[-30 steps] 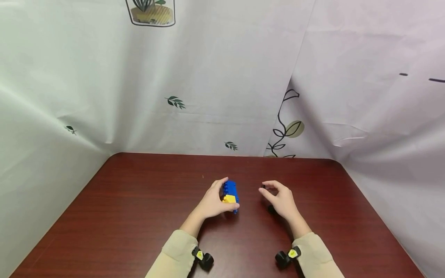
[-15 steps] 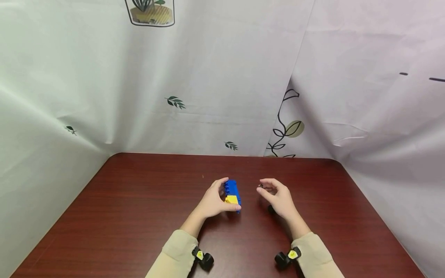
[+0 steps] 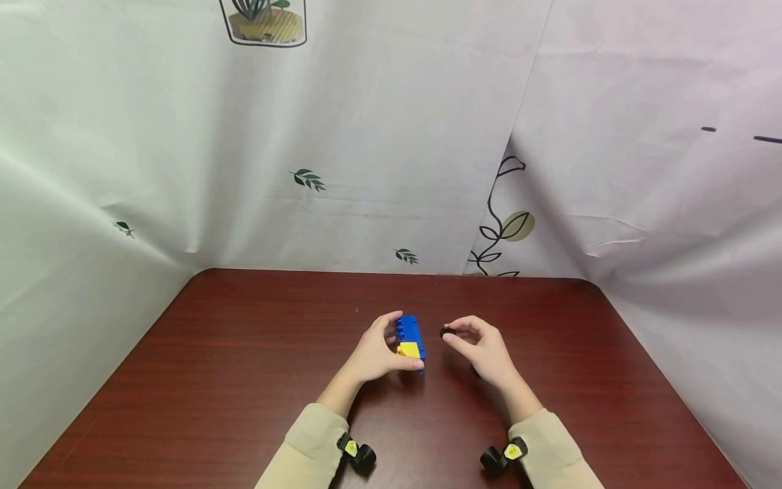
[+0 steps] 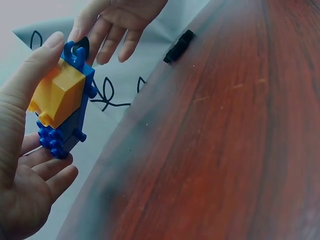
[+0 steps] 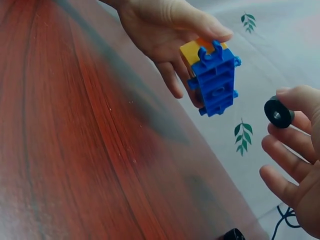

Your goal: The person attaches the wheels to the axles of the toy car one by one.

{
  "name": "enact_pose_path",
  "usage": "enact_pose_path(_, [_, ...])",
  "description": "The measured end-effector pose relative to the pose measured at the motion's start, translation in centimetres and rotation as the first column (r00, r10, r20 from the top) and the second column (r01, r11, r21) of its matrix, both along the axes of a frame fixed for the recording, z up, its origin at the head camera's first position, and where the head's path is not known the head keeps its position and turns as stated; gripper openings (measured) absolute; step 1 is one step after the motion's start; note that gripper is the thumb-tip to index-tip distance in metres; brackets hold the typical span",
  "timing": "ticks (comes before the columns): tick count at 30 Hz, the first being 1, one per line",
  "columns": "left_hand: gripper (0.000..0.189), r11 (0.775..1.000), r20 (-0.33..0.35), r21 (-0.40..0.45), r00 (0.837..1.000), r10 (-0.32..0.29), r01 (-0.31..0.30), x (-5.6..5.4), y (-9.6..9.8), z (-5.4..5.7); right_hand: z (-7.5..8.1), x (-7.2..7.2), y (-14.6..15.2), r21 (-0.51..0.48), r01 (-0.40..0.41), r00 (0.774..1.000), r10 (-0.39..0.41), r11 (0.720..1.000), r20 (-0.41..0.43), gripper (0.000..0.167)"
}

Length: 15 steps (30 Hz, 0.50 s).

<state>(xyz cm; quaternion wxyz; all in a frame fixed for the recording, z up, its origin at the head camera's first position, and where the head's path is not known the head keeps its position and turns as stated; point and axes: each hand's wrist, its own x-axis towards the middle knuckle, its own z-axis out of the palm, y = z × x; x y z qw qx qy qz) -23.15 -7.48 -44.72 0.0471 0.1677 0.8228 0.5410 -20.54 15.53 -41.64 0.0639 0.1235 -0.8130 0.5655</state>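
Note:
My left hand (image 3: 374, 352) grips a blue toy car chassis (image 3: 411, 329) between thumb and fingers, raised above the table. A yellow sloped block (image 4: 60, 92) sits on the chassis. Small blue axle pegs (image 5: 237, 61) stick out along its sides, and a hook-shaped end (image 4: 75, 54) shows near the thumb. To the right, my right hand (image 3: 487, 353) pinches a black toy wheel (image 5: 278, 112) with a hole in its middle. The wheel is apart from the chassis in the right wrist view. Its dark edge shows behind the chassis in the left wrist view.
On the dark red table (image 3: 256, 380) a small black object (image 4: 179, 46) lies near the right hand, mostly hidden in the head view. A white patterned cloth (image 3: 366, 136) hangs behind the table. A dark cord (image 5: 286, 218) shows in the right wrist view.
My right hand has moved left with the wheel, closer to the chassis, and the wheel shows more clearly. The left hand has shifted the chassis slightly right and turned it a little.

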Motion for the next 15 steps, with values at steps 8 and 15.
enact_pose_path(8, [0.102,1.0,-0.013,0.014,1.0,-0.002,0.002,0.1,0.0,0.2,-1.3,-0.6,-0.2,-0.046,-0.036,0.999,0.037,0.998,0.0,0.023])
enact_pose_path(15, [0.101,1.0,-0.034,0.006,0.999,0.009,-0.009,0.2,0.1,0.2,-1.5,-0.4,-0.7,-0.07,-0.069,0.997,0.068,0.995,-0.022,0.022])
